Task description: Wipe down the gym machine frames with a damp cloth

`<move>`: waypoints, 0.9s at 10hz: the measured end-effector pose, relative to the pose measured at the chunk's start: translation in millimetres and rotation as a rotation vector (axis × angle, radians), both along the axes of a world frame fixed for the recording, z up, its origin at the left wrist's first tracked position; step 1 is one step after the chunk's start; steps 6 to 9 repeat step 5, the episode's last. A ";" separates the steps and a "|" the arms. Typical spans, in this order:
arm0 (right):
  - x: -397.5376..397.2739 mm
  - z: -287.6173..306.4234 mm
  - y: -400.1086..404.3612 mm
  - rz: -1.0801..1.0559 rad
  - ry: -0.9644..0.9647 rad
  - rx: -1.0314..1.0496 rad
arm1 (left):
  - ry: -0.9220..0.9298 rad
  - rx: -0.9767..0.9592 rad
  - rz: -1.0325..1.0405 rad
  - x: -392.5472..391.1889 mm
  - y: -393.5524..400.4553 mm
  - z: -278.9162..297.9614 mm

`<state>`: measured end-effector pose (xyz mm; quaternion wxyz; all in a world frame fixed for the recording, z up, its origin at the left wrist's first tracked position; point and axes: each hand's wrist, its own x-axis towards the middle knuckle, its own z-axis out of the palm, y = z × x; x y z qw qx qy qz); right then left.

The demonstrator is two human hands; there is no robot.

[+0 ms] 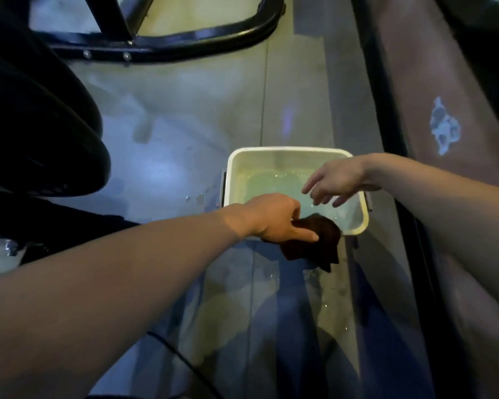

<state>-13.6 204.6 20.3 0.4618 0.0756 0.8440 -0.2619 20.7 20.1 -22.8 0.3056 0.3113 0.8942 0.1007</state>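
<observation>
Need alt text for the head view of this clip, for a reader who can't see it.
A person's left hand holds a dark cloth at the near rim of a white tub of water on the floor, while the right hand hovers open over the water. A black machine frame stands beyond.

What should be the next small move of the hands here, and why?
Probably the right hand joins the left hand on the dark cloth to wring it over the white basin: the right hand hovers open above the water.
</observation>
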 end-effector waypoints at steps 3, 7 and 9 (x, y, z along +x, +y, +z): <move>52.7 -10.9 -22.1 0.364 0.127 0.230 | 0.015 0.080 0.127 33.0 -26.1 -5.8; 116.3 -33.1 -43.5 0.327 0.580 0.470 | 0.174 0.013 0.175 51.6 -14.1 5.7; 116.3 -33.1 -43.5 0.327 0.580 0.470 | 0.174 0.013 0.175 51.6 -14.1 5.7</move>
